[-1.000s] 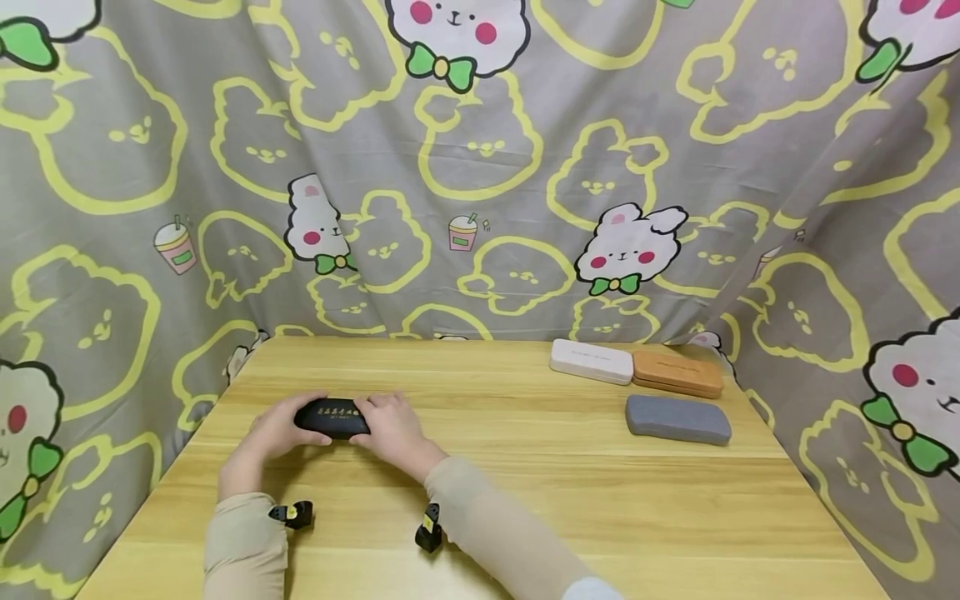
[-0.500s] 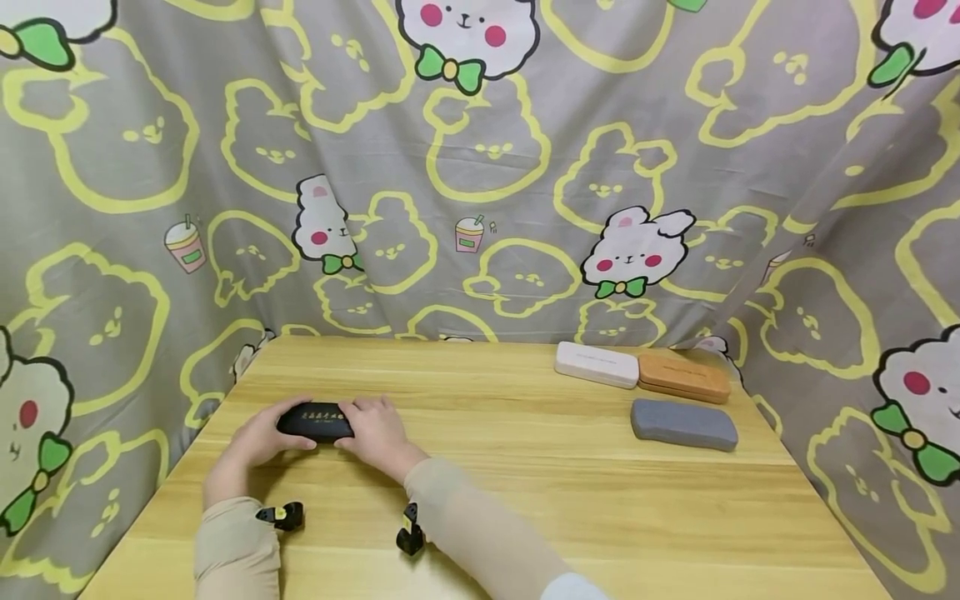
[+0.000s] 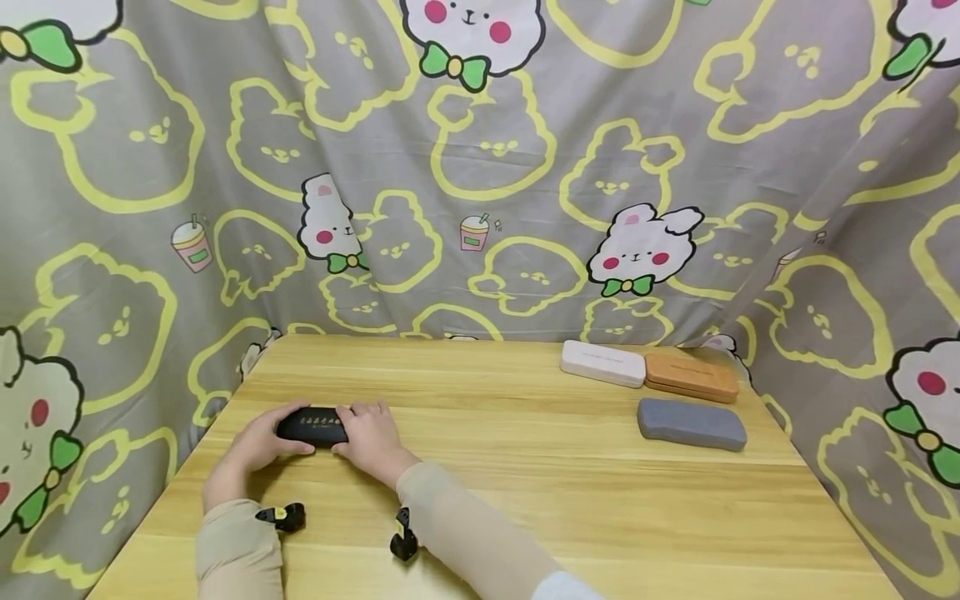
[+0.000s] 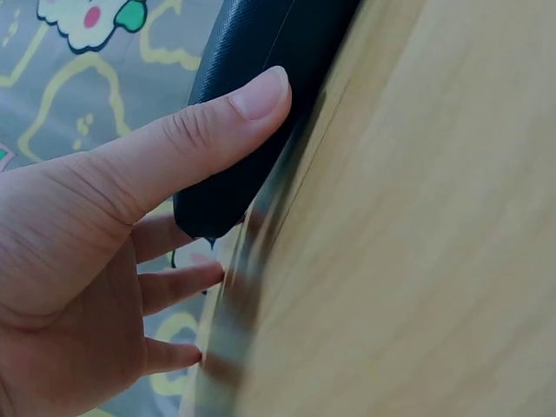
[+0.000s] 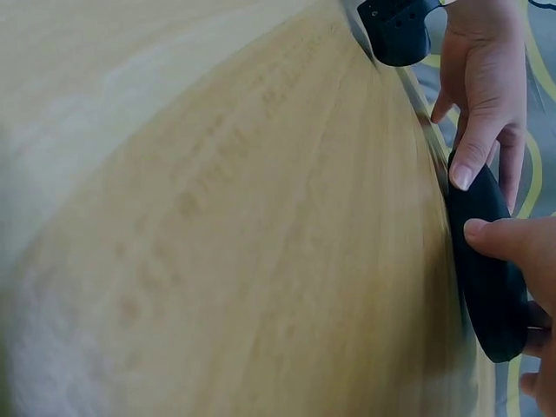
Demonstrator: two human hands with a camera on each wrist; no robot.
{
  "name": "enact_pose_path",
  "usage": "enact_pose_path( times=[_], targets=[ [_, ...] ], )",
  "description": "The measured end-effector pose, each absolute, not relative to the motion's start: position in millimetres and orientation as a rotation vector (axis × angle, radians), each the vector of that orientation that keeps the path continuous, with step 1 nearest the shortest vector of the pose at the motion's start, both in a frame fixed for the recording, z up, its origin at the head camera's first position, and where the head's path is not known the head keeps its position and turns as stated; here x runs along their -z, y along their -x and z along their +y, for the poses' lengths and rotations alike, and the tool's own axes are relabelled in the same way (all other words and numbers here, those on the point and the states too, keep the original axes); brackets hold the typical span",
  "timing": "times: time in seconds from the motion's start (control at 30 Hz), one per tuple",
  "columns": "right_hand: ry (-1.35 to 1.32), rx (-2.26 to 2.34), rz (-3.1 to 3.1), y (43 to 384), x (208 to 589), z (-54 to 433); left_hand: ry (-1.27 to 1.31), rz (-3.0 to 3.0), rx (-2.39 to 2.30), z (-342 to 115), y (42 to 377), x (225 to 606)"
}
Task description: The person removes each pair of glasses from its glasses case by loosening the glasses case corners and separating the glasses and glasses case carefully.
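A black glasses case with gold lettering on its lid lies at the left of the table, between both hands. My left hand grips its left end, the thumb along the near side. In the left wrist view that thumb presses on the dark case, while the lower fingers reach down by the wood. My right hand holds the right end, thumb in front and fingers over the top. From the right wrist, the case shows long and rounded, with a thumb from each hand on it.
At the table's back right stand a white case and an orange-brown case, end to end. A grey case lies just in front of them. A patterned curtain surrounds the wooden table. Each wrist wears a black camera mount.
Both hands have shifted the black glasses case to the left and slightly nearer, mostly in the first half second. The head view has turned a little. The other cases stay put.
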State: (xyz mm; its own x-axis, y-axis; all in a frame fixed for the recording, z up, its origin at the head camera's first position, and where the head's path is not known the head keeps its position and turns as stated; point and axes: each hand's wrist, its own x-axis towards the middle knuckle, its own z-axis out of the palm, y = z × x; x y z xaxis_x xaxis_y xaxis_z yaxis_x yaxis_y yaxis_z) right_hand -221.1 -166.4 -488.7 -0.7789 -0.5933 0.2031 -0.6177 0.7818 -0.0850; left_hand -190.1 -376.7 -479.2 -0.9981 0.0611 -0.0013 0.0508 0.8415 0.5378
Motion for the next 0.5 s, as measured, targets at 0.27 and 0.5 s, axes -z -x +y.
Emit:
enact_pose_path(
  times=[0.27, 0.5],
  targets=[
    [-0.967, -0.218, -2.841, 223, 487, -164, -0.106, 2.991, -0.929, -376, 191, 482],
    [-1.048, -0.292, -2.844, 227, 485, -155, -0.039, 2.957, -0.912, -378, 190, 483]
  ],
)
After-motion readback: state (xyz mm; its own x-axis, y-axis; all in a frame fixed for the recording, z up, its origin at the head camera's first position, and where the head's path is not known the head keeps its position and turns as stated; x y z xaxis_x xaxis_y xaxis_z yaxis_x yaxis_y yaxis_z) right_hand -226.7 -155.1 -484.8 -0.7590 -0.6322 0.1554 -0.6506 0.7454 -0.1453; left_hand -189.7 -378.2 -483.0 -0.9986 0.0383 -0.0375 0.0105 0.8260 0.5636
